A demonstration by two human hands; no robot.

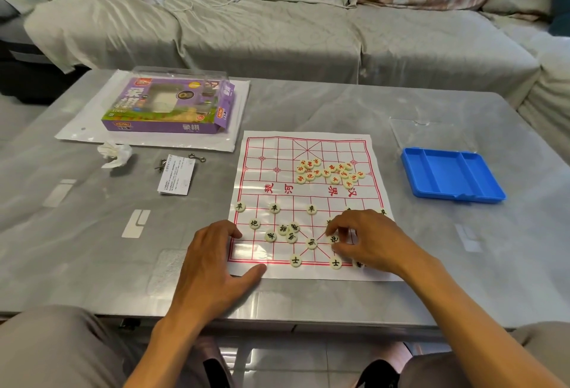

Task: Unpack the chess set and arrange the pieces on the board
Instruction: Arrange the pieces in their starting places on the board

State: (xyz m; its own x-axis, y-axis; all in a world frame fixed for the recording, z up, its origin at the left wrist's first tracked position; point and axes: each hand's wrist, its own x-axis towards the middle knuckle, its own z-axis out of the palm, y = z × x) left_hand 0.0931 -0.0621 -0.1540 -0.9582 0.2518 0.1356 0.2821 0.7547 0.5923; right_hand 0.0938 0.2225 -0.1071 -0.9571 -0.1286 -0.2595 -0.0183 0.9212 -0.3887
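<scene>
A white paper board [308, 153] with red grid lines lies on the grey table. Several round cream pieces with red characters [330, 171] sit in a loose pile on its far half. Black-character pieces [274, 208] stand spread over the near half, with a small cluster [288, 231] near the middle. My right hand [370, 239] is over the near right part and pinches one black-character piece [333, 239] between fingertips and thumb. My left hand [216, 261] rests flat on the board's near left corner. Some pieces are hidden under my right hand.
A blue plastic tray [452, 176] with its clear lid [431, 131] behind it sits right of the board. The purple chess box [169, 107] lies on a white bag at far left. A crumpled tissue [114, 154], a paper slip [176, 178] and metal hooks lie between.
</scene>
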